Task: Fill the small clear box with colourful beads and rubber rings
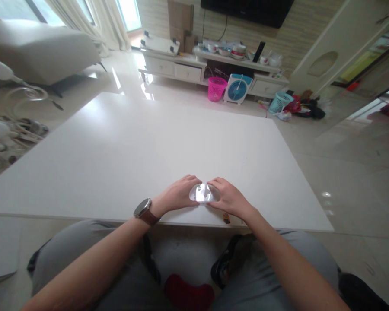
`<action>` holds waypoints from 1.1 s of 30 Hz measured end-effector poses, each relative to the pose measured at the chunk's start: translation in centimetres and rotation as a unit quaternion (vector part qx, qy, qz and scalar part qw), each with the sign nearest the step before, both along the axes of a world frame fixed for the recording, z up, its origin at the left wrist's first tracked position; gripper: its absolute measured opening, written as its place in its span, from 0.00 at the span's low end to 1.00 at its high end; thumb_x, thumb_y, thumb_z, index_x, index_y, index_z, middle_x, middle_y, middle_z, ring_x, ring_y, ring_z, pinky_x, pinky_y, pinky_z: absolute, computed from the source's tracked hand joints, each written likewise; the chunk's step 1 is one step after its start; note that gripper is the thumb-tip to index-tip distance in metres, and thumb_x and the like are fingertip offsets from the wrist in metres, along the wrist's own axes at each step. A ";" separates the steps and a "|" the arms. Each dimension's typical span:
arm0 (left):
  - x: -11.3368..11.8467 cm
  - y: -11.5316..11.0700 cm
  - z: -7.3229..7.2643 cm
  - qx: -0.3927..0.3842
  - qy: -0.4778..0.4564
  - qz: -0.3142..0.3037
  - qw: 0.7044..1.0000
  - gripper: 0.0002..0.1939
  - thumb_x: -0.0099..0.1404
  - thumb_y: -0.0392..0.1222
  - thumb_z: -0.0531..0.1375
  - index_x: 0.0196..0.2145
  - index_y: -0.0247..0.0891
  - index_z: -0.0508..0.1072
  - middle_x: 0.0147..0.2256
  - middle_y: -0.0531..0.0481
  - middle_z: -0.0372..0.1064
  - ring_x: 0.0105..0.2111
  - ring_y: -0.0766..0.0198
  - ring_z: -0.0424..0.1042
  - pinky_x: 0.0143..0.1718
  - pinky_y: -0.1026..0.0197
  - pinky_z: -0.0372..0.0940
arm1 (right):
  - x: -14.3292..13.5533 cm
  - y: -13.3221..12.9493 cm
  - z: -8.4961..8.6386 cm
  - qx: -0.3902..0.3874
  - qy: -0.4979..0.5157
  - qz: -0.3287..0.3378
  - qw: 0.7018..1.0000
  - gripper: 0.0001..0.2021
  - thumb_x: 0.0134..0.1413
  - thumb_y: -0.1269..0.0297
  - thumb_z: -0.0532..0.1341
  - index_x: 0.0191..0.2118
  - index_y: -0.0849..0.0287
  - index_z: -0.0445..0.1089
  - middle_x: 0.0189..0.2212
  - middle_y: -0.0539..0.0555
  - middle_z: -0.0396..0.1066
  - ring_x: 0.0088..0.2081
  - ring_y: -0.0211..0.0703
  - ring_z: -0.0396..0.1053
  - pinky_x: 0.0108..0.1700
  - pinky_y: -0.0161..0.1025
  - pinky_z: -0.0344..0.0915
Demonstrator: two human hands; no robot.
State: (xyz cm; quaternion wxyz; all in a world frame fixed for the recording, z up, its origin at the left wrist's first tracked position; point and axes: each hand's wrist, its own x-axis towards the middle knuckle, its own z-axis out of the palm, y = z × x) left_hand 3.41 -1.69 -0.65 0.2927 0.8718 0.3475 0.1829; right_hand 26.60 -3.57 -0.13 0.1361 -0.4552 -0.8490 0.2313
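Observation:
Between my two hands is a small shiny, silvery-white object (205, 193) with a reflective top; its exact kind is not clear. My left hand (182, 193) grips its left end, fingers on the far side and thumb on the near side. The right end is gripped by my right hand (226, 196) in the same way. Both hands are close to the near edge of the white table (188, 142). A small yellow and dark figure (226, 218), perhaps a sticker, is on the table just below my right hand. On my left wrist is a watch (143, 208).
Across the room stands a low white cabinet (188, 72) with bowls on top. In front of it are a pink basket (217, 89), a blue fan (237, 88) and a light-blue basket (280, 103). A grey sofa (48, 49) stands at the far left. My legs are under the table's near edge.

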 end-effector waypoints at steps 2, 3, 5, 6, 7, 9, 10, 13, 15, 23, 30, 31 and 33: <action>0.0 -0.1 -0.1 0.004 0.002 0.001 1.000 0.21 0.59 0.46 0.67 0.49 0.39 0.71 0.42 0.45 0.69 0.45 0.55 0.68 0.47 0.55 0.65 | 0.1 0.0 -0.1 0.002 -0.002 0.003 1.000 0.26 0.48 0.63 0.71 0.54 0.59 0.68 0.46 0.58 0.69 0.48 0.50 0.67 0.51 0.47 0.67; 0.0 -0.1 -0.1 0.005 0.003 0.004 1.000 0.21 0.59 0.46 0.67 0.48 0.39 0.70 0.42 0.45 0.69 0.45 0.55 0.68 0.47 0.55 0.65 | 0.1 0.1 -0.2 0.002 -0.003 0.004 1.000 0.26 0.48 0.64 0.71 0.54 0.59 0.68 0.46 0.58 0.69 0.49 0.51 0.67 0.52 0.47 0.67; 0.1 -0.3 -0.1 0.006 0.007 0.013 1.000 0.21 0.59 0.44 0.67 0.49 0.38 0.70 0.43 0.45 0.68 0.46 0.55 0.68 0.48 0.55 0.66 | 0.2 0.2 -0.3 0.000 0.000 0.007 1.000 0.27 0.48 0.65 0.71 0.55 0.59 0.67 0.48 0.59 0.69 0.50 0.51 0.67 0.53 0.48 0.66; 0.1 -0.4 -0.2 0.005 0.009 0.017 1.000 0.21 0.59 0.43 0.67 0.49 0.38 0.69 0.44 0.44 0.68 0.46 0.55 0.68 0.48 0.55 0.66 | 0.2 0.2 -0.4 0.000 0.003 0.009 1.000 0.28 0.48 0.65 0.71 0.55 0.58 0.67 0.48 0.59 0.69 0.50 0.51 0.67 0.53 0.48 0.66; 0.2 -0.5 -0.2 0.003 0.012 0.020 1.000 0.21 0.58 0.43 0.66 0.49 0.37 0.69 0.44 0.44 0.67 0.47 0.55 0.68 0.48 0.55 0.66 | 0.3 0.3 -0.5 0.000 0.008 0.011 1.000 0.28 0.48 0.65 0.71 0.56 0.58 0.67 0.49 0.59 0.69 0.51 0.51 0.66 0.54 0.48 0.66; 0.3 -0.7 -0.3 -0.001 0.016 0.024 1.000 0.21 0.58 0.42 0.66 0.48 0.37 0.69 0.44 0.44 0.67 0.46 0.55 0.68 0.47 0.56 0.66 | 0.3 0.4 -0.6 0.000 0.014 0.017 1.000 0.28 0.48 0.66 0.71 0.56 0.58 0.67 0.49 0.59 0.69 0.51 0.51 0.66 0.54 0.48 0.66; 0.3 -0.8 -0.3 -0.004 0.018 0.026 0.999 0.21 0.58 0.42 0.66 0.48 0.37 0.69 0.44 0.44 0.66 0.46 0.56 0.68 0.47 0.56 0.66 | 0.3 0.5 -0.7 -0.001 0.014 0.020 1.000 0.28 0.47 0.66 0.71 0.56 0.58 0.67 0.49 0.58 0.69 0.51 0.51 0.66 0.54 0.48 0.65; 0.4 -0.9 -0.4 -0.009 0.026 0.032 0.999 0.19 0.59 0.41 0.65 0.47 0.37 0.69 0.43 0.45 0.66 0.45 0.57 0.68 0.46 0.57 0.66 | 0.3 0.6 -0.8 -0.008 0.003 0.022 1.000 0.28 0.47 0.67 0.71 0.55 0.59 0.68 0.49 0.58 0.69 0.51 0.51 0.67 0.54 0.47 0.66; 0.5 -1.0 -0.5 -0.006 0.028 0.035 0.999 0.18 0.59 0.40 0.65 0.47 0.37 0.70 0.43 0.45 0.66 0.45 0.56 0.68 0.46 0.57 0.66 | 0.3 0.6 -0.7 -0.012 -0.006 0.021 1.000 0.28 0.48 0.66 0.71 0.55 0.59 0.68 0.49 0.59 0.69 0.51 0.51 0.67 0.53 0.47 0.66; 0.4 -0.9 -0.4 0.001 0.051 0.049 0.997 0.22 0.55 0.46 0.71 0.46 0.40 0.74 0.40 0.47 0.67 0.44 0.55 0.68 0.44 0.58 0.65 | 0.2 0.7 -0.6 -0.015 -0.023 0.023 0.999 0.27 0.46 0.65 0.73 0.53 0.57 0.69 0.47 0.57 0.70 0.51 0.51 0.67 0.51 0.45 0.65; 0.7 -0.9 0.0 0.003 0.067 0.054 0.996 0.20 0.54 0.49 0.71 0.43 0.40 0.76 0.37 0.48 0.68 0.40 0.56 0.68 0.39 0.59 0.63 | -0.2 0.7 -0.1 -0.017 -0.041 0.017 0.999 0.25 0.45 0.66 0.73 0.52 0.56 0.70 0.45 0.56 0.71 0.49 0.49 0.67 0.51 0.42 0.64; 0.7 -0.9 0.0 0.002 0.064 0.054 0.996 0.20 0.54 0.48 0.71 0.43 0.40 0.76 0.37 0.48 0.68 0.40 0.56 0.69 0.40 0.59 0.63 | -0.2 0.7 -0.1 -0.017 -0.041 0.015 0.999 0.25 0.45 0.66 0.73 0.51 0.56 0.70 0.45 0.56 0.71 0.50 0.49 0.67 0.51 0.42 0.64; 0.7 -0.9 0.0 0.000 0.059 0.055 0.997 0.19 0.55 0.48 0.71 0.43 0.40 0.76 0.36 0.48 0.68 0.40 0.57 0.69 0.40 0.59 0.63 | -0.3 0.7 -0.1 -0.018 -0.039 0.014 0.999 0.25 0.45 0.66 0.73 0.51 0.56 0.71 0.45 0.56 0.71 0.50 0.50 0.67 0.50 0.42 0.64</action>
